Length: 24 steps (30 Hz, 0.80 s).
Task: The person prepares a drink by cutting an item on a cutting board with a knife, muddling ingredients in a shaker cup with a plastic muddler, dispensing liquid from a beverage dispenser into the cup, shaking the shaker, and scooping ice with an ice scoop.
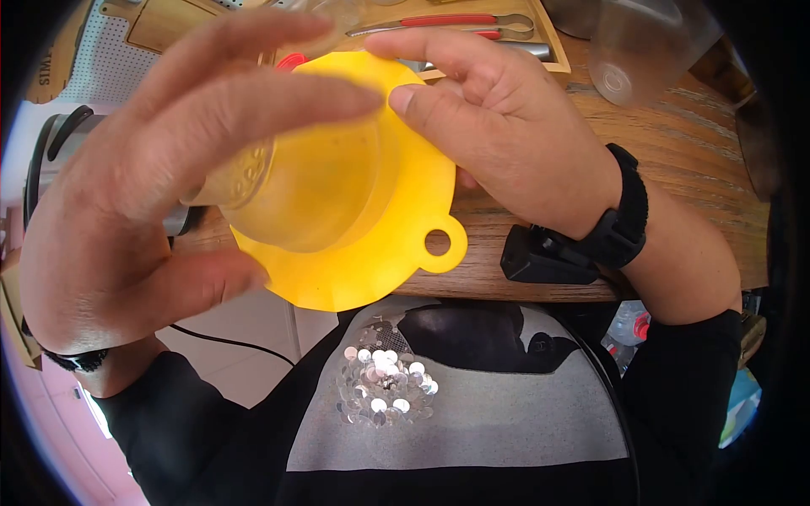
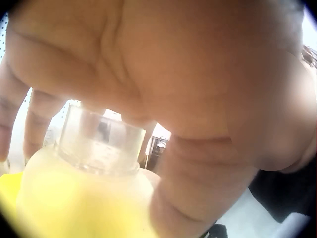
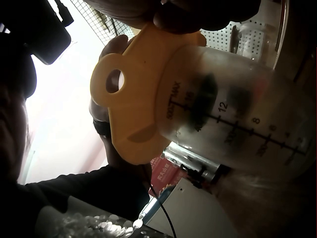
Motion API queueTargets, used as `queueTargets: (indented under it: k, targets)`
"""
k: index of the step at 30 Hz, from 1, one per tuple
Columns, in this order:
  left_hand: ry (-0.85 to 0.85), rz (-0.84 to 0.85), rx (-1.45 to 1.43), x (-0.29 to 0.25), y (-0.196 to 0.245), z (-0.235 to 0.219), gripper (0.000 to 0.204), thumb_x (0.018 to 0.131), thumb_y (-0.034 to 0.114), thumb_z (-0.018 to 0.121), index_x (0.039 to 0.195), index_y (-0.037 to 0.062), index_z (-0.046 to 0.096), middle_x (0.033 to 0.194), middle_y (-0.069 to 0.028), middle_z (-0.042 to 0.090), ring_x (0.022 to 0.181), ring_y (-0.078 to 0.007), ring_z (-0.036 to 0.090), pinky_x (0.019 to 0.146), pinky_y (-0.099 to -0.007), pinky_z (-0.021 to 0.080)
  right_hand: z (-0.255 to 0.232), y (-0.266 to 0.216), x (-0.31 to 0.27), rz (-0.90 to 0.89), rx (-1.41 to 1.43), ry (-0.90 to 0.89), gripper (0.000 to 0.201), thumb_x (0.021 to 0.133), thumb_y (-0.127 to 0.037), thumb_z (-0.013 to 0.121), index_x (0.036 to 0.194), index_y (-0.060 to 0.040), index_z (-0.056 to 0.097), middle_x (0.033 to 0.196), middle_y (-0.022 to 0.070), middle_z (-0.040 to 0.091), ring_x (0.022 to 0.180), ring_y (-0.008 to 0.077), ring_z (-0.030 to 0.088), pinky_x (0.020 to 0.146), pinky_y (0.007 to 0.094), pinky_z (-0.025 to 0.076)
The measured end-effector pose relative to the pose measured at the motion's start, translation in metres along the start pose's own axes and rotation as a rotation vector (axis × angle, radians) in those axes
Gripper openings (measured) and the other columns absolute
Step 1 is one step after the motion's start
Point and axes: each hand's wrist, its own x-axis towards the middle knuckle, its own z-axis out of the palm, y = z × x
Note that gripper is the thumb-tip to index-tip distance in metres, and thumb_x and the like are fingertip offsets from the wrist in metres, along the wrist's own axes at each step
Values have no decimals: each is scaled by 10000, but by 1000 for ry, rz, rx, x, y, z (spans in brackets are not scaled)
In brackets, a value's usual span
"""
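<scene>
My right hand (image 1: 515, 118) pinches the upper right edge of a yellow disc (image 1: 418, 198), thumb on its near face. A ring tab sticks out of the disc's rim. On the near side of the disc is a clear domed piece (image 1: 325, 198) with a narrower neck (image 2: 99, 141). A see-through measuring cup (image 3: 228, 111), marked with a black scale, extends from the disc's other side. My left hand (image 1: 160, 160), blurred, arches around the dome with fingers and thumb spread. In the left wrist view its palm hangs over the neck.
A wooden tray (image 1: 553, 51) with red-handled tools (image 1: 447, 21) lies at the back. To its right is a clear plastic container (image 1: 633, 59). The wooden table (image 1: 675, 152) ends just short of my body. Wrist straps and a black camera box (image 1: 544, 257) are on my right arm.
</scene>
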Motion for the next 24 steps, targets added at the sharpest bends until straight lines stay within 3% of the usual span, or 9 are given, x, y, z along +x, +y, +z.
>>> queueTargets:
  k: [2, 5, 7, 8, 13, 16, 20, 22, 24]
  targets:
    - [33, -2, -16, -1, 0, -2, 943, 614, 677, 710, 1273, 39, 493, 1258, -184, 510, 1105, -295, 570, 916, -356, 465, -2, -2, 1, 40, -4, -8, 387, 901, -127, 491, 1205, 111, 524, 1029, 232, 654, 910, 255, 667, 822, 307, 532]
    - [125, -212, -155, -9, 4, 0, 967, 607, 692, 702, 1278, 29, 486, 1215, -180, 540, 1087, -284, 578, 892, -336, 473, -1, 5, 1, -28, -4, 11, 387, 902, -128, 492, 1205, 111, 524, 1027, 229, 655, 908, 256, 666, 822, 307, 533]
    - [-51, -498, -110, -9, 9, 7, 935, 638, 670, 697, 1280, 25, 482, 1178, -174, 563, 1068, -274, 588, 886, -336, 478, -2, 3, 1, -17, 0, 13, 387, 902, -127, 491, 1205, 111, 524, 1026, 228, 655, 910, 257, 666, 824, 308, 533]
    - [-51, -498, -109, -9, 7, 7, 935, 638, 670, 697, 1280, 25, 482, 1178, -174, 563, 1068, -274, 588, 886, -336, 478, -2, 2, 0, -5, 3, 15, 387, 902, -126, 491, 1205, 112, 523, 1025, 228, 655, 912, 258, 665, 826, 309, 533]
    - [-29, -19, -6, -4, 0, 7, 804, 707, 545, 722, 1278, 30, 485, 1254, -197, 519, 1144, -305, 549, 900, -353, 473, 2, 1, -1, 9, 78, 8, 386, 903, -126, 490, 1204, 112, 524, 1023, 229, 655, 916, 258, 666, 826, 308, 533]
    - [31, 75, 22, 4, -1, 1, 840, 679, 554, 742, 1281, 27, 484, 1285, -203, 498, 1177, -328, 523, 909, -362, 468, 0, 2, 2, 12, 30, -8, 386, 904, -129, 492, 1204, 112, 524, 1016, 229, 657, 916, 258, 667, 826, 306, 533]
    - [122, -42, -184, -3, 4, -5, 866, 671, 577, 744, 1282, 24, 480, 1275, -192, 506, 1151, -321, 543, 926, -368, 459, -1, 3, 1, 19, 7, 3, 388, 906, -134, 493, 1203, 113, 523, 1005, 226, 662, 912, 261, 670, 828, 307, 534]
    - [-68, -371, 20, -7, 11, -2, 865, 676, 610, 730, 1265, 26, 485, 1259, -187, 511, 1116, -316, 566, 927, -361, 467, 0, 3, 1, 17, 4, 9, 389, 906, -135, 493, 1205, 112, 523, 1011, 226, 661, 915, 262, 669, 829, 308, 534]
    - [-1, -342, -19, -9, 6, 10, 775, 721, 560, 723, 1241, 31, 498, 1242, -183, 515, 1083, -316, 584, 918, -359, 480, 0, 3, 1, 13, 3, 15, 389, 906, -136, 493, 1206, 111, 523, 1018, 226, 659, 919, 262, 668, 830, 310, 534]
